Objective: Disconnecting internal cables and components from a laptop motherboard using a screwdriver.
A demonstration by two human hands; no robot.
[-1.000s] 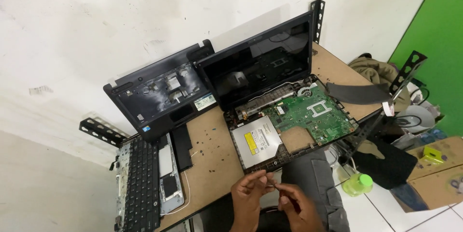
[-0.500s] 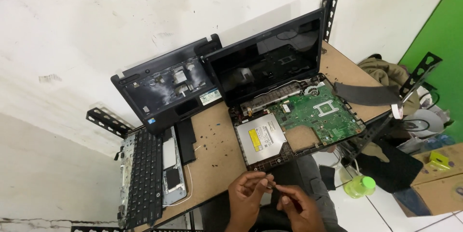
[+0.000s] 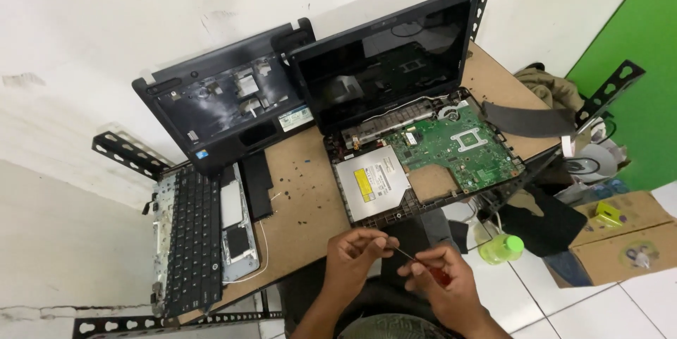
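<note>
A thin screwdriver (image 3: 416, 263) lies between both hands: the right hand (image 3: 441, 284) is curled tight round its handle, while the left hand (image 3: 358, 258) pinches the tip with fingers closed. Just beyond them sit one opened laptop (image 3: 423, 149), one silver optical drive (image 3: 372, 182), one green motherboard (image 3: 458, 147); farther left, one keyboard (image 3: 190, 240).

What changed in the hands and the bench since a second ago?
Little changed. The left hand and right hand stay together at the table's near edge, the right gripping a screwdriver whose tip the left hand's fingers pinch. The camera view drifted slightly. The opened laptop, removed keyboard and palmrest cover lie where they were.
</note>
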